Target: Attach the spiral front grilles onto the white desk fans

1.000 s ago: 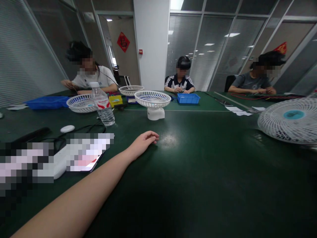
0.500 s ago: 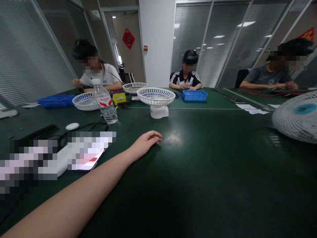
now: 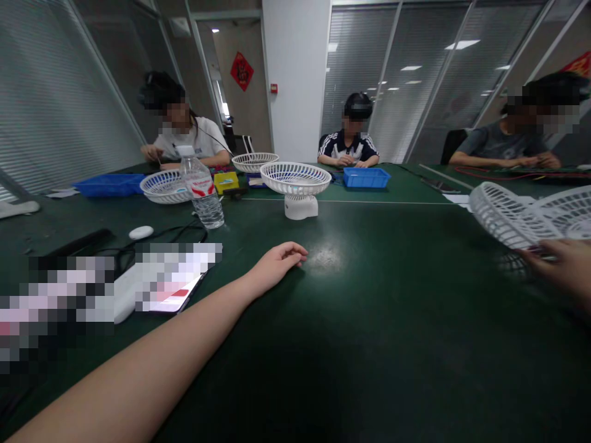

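Gripping the near rim of a white fan grille, the right hand is located well to the right of the white fan base. This hand is cut off by the edge of the view, so the position of all its fingers cannot be told. The gripped grille is tilted and also extends out of view. The left hand rests on the green table, in front of the fan base and apart from it, with its fingers loosely curled and empty.

The fan base stands upright and carries a bowl-shaped grille, hollow side up. Left of the fan base stands a capped water bottle; in front and farther left lies a phone with a lit screen, partly obscured by pixelation. Behind the fan base, to its right, is a blue tray; behind it, to its left, is a yellow box. Three co-workers sit beyond the fan base.
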`<control>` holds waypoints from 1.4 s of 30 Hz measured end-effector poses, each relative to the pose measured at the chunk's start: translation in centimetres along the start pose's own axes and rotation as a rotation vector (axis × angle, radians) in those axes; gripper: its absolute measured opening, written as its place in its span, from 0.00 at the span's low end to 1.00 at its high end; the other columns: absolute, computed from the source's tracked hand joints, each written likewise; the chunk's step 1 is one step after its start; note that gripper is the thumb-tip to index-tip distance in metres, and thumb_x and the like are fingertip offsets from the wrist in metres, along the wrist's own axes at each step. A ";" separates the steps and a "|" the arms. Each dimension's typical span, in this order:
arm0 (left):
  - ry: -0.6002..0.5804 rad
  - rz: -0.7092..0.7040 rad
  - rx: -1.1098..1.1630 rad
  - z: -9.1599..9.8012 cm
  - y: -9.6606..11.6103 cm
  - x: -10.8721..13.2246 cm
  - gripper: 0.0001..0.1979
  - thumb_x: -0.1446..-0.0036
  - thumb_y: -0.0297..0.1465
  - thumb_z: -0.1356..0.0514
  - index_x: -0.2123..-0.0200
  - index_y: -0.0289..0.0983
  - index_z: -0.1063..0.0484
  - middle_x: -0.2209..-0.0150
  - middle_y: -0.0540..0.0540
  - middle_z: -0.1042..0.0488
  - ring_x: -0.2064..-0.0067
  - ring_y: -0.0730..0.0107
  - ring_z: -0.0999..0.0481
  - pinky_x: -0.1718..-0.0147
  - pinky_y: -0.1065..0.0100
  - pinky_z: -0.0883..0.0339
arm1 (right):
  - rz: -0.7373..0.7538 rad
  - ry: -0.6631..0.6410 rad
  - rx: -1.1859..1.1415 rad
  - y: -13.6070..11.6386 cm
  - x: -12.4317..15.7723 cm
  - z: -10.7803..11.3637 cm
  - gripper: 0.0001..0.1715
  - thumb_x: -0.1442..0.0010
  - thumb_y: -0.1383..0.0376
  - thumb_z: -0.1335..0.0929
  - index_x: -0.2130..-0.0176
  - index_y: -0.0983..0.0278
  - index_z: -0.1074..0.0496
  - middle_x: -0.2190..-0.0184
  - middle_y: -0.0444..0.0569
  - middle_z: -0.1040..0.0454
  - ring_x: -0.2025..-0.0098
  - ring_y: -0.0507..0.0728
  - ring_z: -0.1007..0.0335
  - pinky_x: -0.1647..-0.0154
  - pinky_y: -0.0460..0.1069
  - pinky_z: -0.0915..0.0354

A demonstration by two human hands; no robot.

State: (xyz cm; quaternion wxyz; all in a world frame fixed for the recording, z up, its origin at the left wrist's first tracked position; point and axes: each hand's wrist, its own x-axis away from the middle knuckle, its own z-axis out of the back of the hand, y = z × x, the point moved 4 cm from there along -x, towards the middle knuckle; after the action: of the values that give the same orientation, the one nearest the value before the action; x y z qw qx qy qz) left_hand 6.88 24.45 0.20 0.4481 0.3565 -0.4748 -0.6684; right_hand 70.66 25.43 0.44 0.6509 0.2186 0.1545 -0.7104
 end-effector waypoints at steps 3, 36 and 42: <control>-0.002 0.009 -0.001 0.1 0.0 0.1 0.10 0.42 0.32 0.43 0.59 0.36 0.27 0.60 0.45 0.24 0.59 0.66 0.26 0.53 0.62 0.36 | 0.128 -0.186 0.151 -7.6 -0.7 0.5 0.25 0.45 0.49 0.30 0.63 0.68 0.25 0.58 0.66 0.28 0.59 0.60 0.35 0.64 0.53 0.49; 0.144 0.140 0.556 3.0 -0.8 -0.8 0.12 0.46 0.29 0.38 0.58 0.34 0.26 0.62 0.44 0.22 0.60 0.65 0.22 0.57 0.64 0.30 | 0.171 -0.470 -0.764 -26.2 1.7 2.0 0.21 0.39 0.48 0.38 0.60 0.60 0.27 0.60 0.49 0.26 0.58 0.58 0.30 0.58 0.53 0.32; 0.021 0.113 0.466 2.3 -1.8 -1.1 0.12 0.49 0.32 0.35 0.59 0.36 0.25 0.63 0.46 0.22 0.60 0.67 0.23 0.57 0.65 0.31 | 0.403 -0.468 -0.603 -27.3 2.3 2.6 0.19 0.38 0.51 0.38 0.60 0.61 0.28 0.59 0.50 0.29 0.55 0.58 0.34 0.61 0.52 0.33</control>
State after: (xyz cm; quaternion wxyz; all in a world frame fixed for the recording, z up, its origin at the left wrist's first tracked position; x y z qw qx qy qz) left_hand 4.68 26.47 -0.77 0.3955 0.4302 -0.6304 -0.5110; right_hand 43.11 25.03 -0.26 0.8288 -0.1225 0.1575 -0.5228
